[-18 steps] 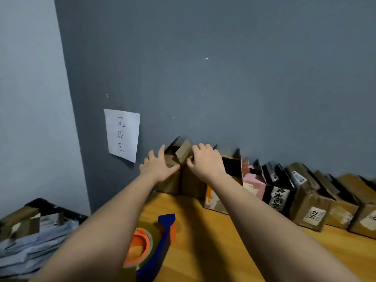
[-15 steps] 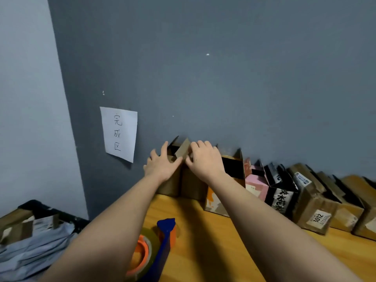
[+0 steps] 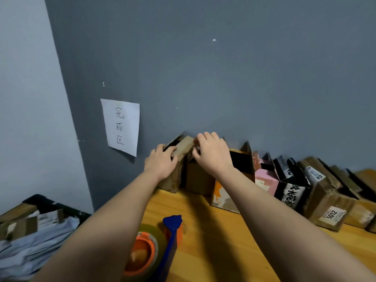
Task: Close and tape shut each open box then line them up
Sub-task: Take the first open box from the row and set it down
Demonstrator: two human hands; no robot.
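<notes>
Currently my left hand (image 3: 162,163) and right hand (image 3: 211,154) both pinch flaps of the small brown cardboard box (image 3: 179,169) between them against the wall; flaps may spring open, since the blue-and-orange tape dispenser (image 3: 158,247) lies behind my wrists.

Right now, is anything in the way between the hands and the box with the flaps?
No. Both hands are already on the leftmost box: the left hand and the right hand touch its raised flap. The tape dispenser lies nearer, under the arms.
</notes>
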